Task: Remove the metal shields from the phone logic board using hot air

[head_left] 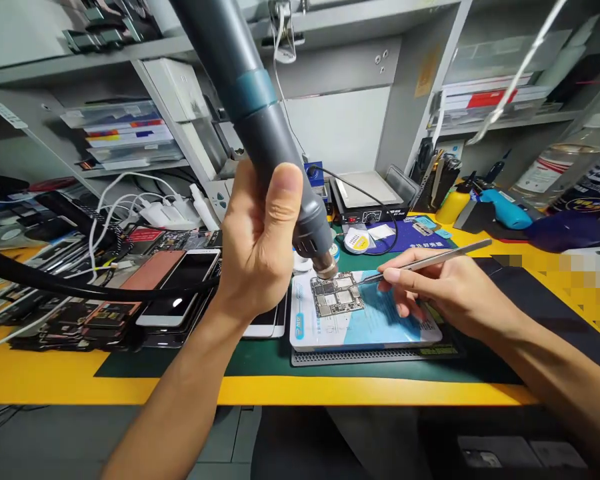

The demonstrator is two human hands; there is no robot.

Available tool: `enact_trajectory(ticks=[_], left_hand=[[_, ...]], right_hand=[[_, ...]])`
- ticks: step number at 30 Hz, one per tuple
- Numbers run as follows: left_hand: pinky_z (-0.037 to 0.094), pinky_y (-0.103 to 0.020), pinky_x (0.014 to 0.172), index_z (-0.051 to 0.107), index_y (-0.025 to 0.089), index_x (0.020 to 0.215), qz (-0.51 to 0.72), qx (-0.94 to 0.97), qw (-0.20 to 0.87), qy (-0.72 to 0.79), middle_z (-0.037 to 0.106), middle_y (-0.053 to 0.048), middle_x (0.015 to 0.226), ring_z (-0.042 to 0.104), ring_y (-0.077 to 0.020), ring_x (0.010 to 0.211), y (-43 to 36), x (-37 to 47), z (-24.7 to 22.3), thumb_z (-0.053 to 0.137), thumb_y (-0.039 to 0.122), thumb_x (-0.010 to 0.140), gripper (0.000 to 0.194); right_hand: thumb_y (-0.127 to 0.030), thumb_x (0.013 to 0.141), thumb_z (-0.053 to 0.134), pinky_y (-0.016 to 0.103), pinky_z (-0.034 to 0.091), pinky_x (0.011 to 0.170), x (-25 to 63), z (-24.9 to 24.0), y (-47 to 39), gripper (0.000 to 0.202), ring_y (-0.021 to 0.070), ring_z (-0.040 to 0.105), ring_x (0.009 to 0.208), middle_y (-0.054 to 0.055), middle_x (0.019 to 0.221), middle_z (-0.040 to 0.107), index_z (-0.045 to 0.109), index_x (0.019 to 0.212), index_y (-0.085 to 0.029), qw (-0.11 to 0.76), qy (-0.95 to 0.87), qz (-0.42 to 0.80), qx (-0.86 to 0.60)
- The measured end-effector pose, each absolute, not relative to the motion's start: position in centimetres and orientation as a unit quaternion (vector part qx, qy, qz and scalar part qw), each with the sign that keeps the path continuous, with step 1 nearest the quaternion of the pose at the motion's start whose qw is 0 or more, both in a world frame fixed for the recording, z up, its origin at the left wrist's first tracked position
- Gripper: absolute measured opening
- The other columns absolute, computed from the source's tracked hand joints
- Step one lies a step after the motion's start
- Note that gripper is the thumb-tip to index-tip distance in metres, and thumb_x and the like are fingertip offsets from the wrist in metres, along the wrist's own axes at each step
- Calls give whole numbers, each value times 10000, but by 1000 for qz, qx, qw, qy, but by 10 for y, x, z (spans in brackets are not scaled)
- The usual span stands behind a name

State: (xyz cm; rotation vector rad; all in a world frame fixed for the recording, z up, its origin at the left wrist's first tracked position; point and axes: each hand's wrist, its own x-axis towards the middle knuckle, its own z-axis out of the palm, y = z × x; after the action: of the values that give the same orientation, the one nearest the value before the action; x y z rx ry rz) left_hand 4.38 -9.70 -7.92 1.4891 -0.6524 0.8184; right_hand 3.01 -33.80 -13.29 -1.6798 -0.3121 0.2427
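Note:
My left hand (263, 240) is wrapped round the dark grey handle of a hot air gun (275, 133), thumb along its side. The gun tilts so that its metal nozzle (326, 265) points down just above the upper edge of a phone logic board (337, 293). That board lies on a flat white-and-blue box (305, 327). In my right hand (440, 283) a pair of metal tweezers (440, 260) is pinched between thumb and fingers. Its tips reach the right edge of the board; whether they touch it, I cannot tell.
Left of the box lie several stacked phones (180, 290) and loose boards, with a black hose (105, 288) crossing over them. Behind stands a small heating plate (370, 193). Bottles, including a yellow one (450, 205), stand back right. A green mat (260, 357) covers the yellow desk (330, 395).

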Motion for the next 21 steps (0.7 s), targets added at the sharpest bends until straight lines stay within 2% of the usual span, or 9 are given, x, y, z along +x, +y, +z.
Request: enact_trajectory(ticks=[5, 13, 16, 18, 21], left_hand=[[551, -316, 583, 652, 306, 1006, 328, 663, 620, -261, 579, -29, 841, 608, -179, 702, -98, 44, -90, 547, 549, 978, 265], [579, -346, 601, 654, 308, 994, 319, 695, 617, -185, 598, -15, 868, 638, -187, 717, -106, 34, -89, 563, 551, 968, 261], [585, -349, 663, 654, 255, 1027, 381, 684, 595, -181, 609, -15, 866, 638, -172, 746, -98, 44, -86, 537, 469, 1011, 244], [570, -336, 670, 660, 221, 1000, 480, 654, 548, -202, 602, -13, 850, 633, -165, 736, -84, 59, -85, 543, 496, 1008, 299], [553, -340, 762, 662, 203, 1028, 598, 632, 475, -133, 629, -11, 868, 636, -169, 782, -53, 84, -79, 544, 457, 1008, 281]], right_hand=[[-443, 817, 822, 205, 417, 359, 25, -136, -334, 230, 136, 572, 404, -3, 534, 696, 763, 844, -222, 639, -112, 79, -756], [-449, 774, 851, 229, 441, 349, 20, -134, -332, 212, 161, 560, 399, 11, 503, 686, 795, 837, -254, 629, -81, 71, -770], [-445, 769, 855, 235, 450, 362, 20, -135, -333, 214, 167, 570, 415, 12, 519, 695, 796, 854, -258, 639, -77, 73, -762], [-447, 773, 852, 236, 452, 374, 21, -137, -333, 233, 168, 579, 427, 12, 538, 703, 793, 891, -254, 650, -71, 78, -753], [-478, 784, 838, 252, 444, 391, 23, -136, -332, 290, 169, 573, 431, 13, 540, 701, 789, 940, -238, 659, -58, 80, -746]])
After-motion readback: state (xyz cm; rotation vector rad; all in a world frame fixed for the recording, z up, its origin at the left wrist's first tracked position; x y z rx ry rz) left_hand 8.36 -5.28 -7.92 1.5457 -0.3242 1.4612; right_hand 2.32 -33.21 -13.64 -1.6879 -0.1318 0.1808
